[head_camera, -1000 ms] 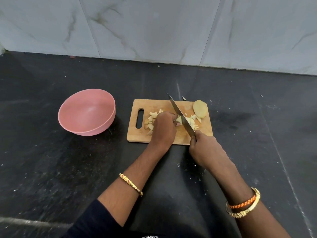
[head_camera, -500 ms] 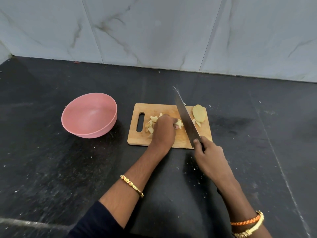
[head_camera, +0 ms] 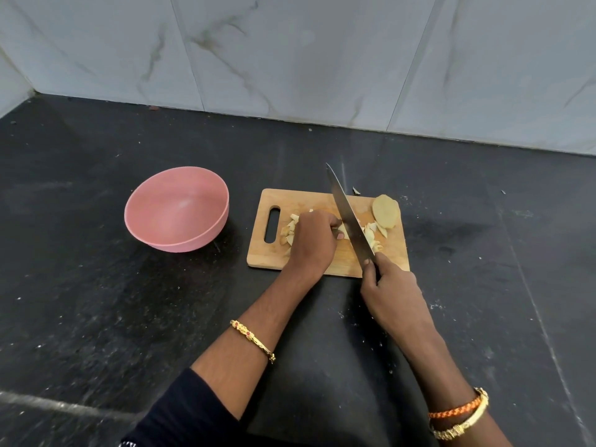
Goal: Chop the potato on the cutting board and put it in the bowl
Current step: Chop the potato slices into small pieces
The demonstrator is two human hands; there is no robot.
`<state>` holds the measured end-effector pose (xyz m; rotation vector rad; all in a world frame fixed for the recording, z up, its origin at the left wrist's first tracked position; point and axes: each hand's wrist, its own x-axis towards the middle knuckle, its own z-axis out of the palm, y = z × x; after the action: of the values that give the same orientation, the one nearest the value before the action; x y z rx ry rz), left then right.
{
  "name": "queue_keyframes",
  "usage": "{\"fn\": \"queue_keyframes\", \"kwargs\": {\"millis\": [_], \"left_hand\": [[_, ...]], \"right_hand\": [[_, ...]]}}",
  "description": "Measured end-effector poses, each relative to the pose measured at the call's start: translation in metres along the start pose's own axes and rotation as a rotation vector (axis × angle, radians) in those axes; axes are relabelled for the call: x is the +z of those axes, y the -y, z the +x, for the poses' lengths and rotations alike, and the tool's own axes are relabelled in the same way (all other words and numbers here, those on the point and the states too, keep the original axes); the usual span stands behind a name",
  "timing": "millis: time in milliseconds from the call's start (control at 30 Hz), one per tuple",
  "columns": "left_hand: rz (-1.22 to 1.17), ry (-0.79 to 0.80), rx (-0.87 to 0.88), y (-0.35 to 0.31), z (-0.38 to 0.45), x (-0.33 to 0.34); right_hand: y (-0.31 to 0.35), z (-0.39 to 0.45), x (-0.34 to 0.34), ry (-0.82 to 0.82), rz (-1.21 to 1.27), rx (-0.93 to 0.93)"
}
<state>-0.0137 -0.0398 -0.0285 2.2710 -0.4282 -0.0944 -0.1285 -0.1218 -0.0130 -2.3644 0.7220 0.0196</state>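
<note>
A wooden cutting board (head_camera: 325, 201) lies on the black counter with several chopped potato pieces (head_camera: 292, 227) scattered on it. A larger uncut potato slab (head_camera: 385, 211) sits at the board's far right. My left hand (head_camera: 314, 241) is curled over a potato piece (head_camera: 344, 232) in the board's middle and holds it down. My right hand (head_camera: 392, 293) grips the handle of a long knife (head_camera: 350, 217), whose blade slants across the board just right of my left fingers, tip pointing away. The pink bowl (head_camera: 177, 209) stands empty to the board's left.
The black stone counter (head_camera: 96, 317) runs back to a marble-tiled wall (head_camera: 290, 59). A small potato scrap (head_camera: 356, 190) lies just beyond the board's far edge. Bangles circle both wrists.
The knife blade went up from the board and has come back down beside my left fingers. My left hand stays curled on the potato piece. The view shifted slightly.
</note>
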Motion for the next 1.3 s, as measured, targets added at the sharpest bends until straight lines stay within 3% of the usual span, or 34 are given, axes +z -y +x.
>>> {"fn": "queue_keyframes", "kwargs": {"millis": [300,767,900,1067,1300], "left_hand": [[-0.013,-0.036,0.034,0.003,0.003,-0.001],[-0.065,-0.06,0.039,0.004,-0.001,-0.004],[-0.039,-0.033,0.037,0.005,0.004,-0.006],[-0.02,-0.011,0.035,0.005,0.002,-0.003],[-0.027,-0.021,0.01,0.006,0.002,-0.004]], "right_hand": [[0.016,0.003,0.007,0.001,-0.109,0.03],[0.003,-0.002,-0.01,0.176,-0.13,0.081],[-0.009,-0.016,-0.017,0.153,-0.085,0.097],[-0.002,-0.018,-0.012,0.013,-0.019,0.05],[0.003,-0.017,0.0,0.001,-0.062,0.029]]}}
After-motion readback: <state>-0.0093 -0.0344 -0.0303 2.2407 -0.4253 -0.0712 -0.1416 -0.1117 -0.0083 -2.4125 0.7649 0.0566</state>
